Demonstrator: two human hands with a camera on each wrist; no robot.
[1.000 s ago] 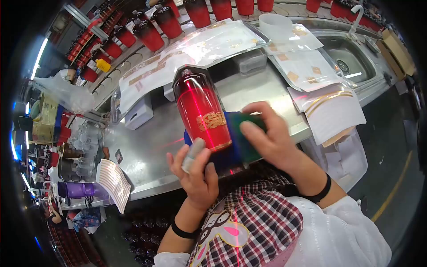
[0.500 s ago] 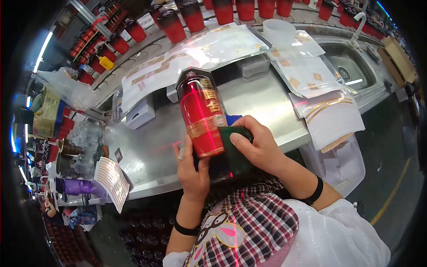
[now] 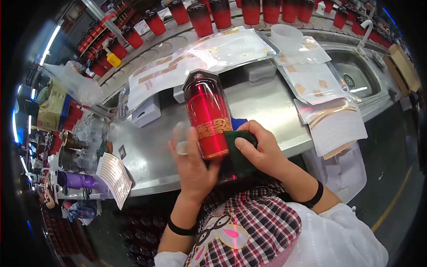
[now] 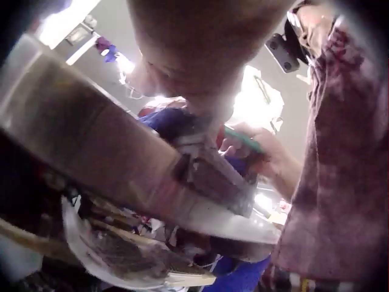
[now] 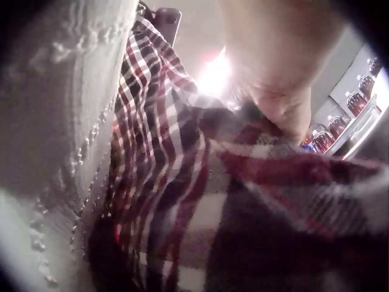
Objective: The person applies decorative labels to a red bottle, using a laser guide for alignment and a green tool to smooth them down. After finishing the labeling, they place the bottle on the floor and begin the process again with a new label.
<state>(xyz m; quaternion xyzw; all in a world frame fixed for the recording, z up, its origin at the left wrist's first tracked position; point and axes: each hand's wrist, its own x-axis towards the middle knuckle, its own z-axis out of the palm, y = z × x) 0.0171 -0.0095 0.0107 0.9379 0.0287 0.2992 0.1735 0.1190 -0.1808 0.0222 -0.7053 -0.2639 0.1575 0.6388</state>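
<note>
A red glass bottle (image 3: 205, 107) with a dark shoulder and a gold patterned band (image 3: 213, 127) lies tilted at the front edge of the steel table, a red light line along it. My right hand (image 3: 263, 147) pinches a dark green flat piece (image 3: 240, 149) between thumb and fingers, its edge against the bottle's lower right side. Beside the bottle's lower left, my left hand (image 3: 194, 167) has its fingers extended, a pale covering on a fingertip and the thumb near the base. Blue material (image 3: 239, 123) shows behind the bottle.
Sheets of gold decals (image 3: 195, 55) lie on a tray behind the bottle; more decal sheets (image 3: 313, 82) are at the right, near a sink (image 3: 356, 75). Red bottles (image 3: 200, 20) line the back conveyor. A striped sheet (image 3: 114, 178) overhangs the table's left edge.
The bottle has turned about its length: gold lettering faced up half a second ago, now the patterned band does. My left fingers have spread; my right hand keeps hold of the green piece.
</note>
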